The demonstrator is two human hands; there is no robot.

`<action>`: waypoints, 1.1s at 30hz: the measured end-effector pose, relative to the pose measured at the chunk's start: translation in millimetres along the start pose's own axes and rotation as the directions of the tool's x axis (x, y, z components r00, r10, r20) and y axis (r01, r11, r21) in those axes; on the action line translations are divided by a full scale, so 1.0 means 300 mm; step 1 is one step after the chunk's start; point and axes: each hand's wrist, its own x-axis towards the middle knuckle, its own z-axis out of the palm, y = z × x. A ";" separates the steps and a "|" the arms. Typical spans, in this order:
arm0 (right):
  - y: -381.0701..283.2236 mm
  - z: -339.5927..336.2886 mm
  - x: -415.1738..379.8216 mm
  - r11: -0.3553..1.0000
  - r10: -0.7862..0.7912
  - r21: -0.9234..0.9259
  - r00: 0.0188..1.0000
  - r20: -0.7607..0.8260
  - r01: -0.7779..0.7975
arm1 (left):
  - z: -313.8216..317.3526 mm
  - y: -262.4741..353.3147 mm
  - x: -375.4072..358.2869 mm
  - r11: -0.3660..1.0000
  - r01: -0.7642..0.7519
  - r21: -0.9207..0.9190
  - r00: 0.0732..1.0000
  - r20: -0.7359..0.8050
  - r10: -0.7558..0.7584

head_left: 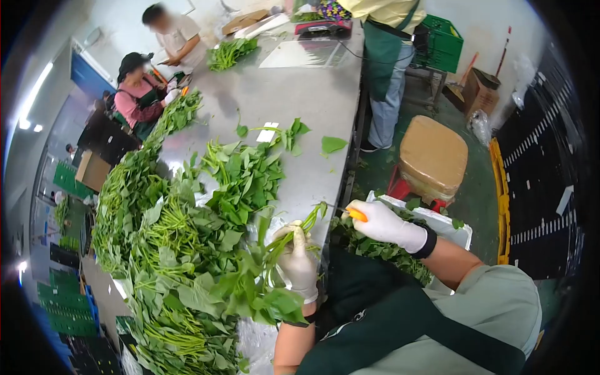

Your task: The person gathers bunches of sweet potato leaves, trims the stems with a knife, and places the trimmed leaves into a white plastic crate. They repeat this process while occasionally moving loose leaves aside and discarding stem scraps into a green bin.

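My left hand (299, 265), in a white glove, is closed around a bunch of leafy green stems (256, 281). The leaves hang toward the lower left, while the cut-end side of the stems points up and right. My gloved right hand (390, 228) grips a small knife by its orange handle (357, 215). Its thin blade reaches left to the stem tips, right beside a curled leaf. Left of my hands, a large heap of leafy greens (175, 250) covers the near part of the metal table (300, 100).
Below my right hand is a white-rimmed bin (459, 234) with leaves inside. A wrapped carton (434, 153) stands beyond it. Loose leaves and a white card (267, 132) lie on the table. Two people are along its left side; another person (387, 69) stands at the far right near a scale (324, 29).
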 end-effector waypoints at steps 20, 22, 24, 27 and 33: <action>-0.134 0.047 -0.011 0.958 -0.229 0.149 0.967 -0.116 0.244 | -0.018 -0.014 -0.013 0.885 0.417 -0.207 0.907 0.156 -0.391; -0.129 0.084 0.020 0.986 -0.152 0.073 0.988 0.008 0.151 | -0.040 -0.029 -0.024 0.893 0.393 -0.220 0.915 0.186 -0.357; -0.117 0.120 0.035 0.965 -0.063 0.256 0.997 0.049 0.049 | -0.062 -0.031 -0.037 0.863 0.465 -0.197 0.883 0.166 -0.438; -0.104 0.160 0.044 0.832 0.114 0.524 0.980 0.161 -0.183 | -0.084 -0.019 -0.055 0.847 0.494 -0.196 0.868 0.162 -0.469; -0.034 0.208 0.065 0.624 0.217 0.728 0.958 0.189 -0.285 | -0.169 -0.092 -0.092 0.816 0.547 -0.187 0.837 0.139 -0.529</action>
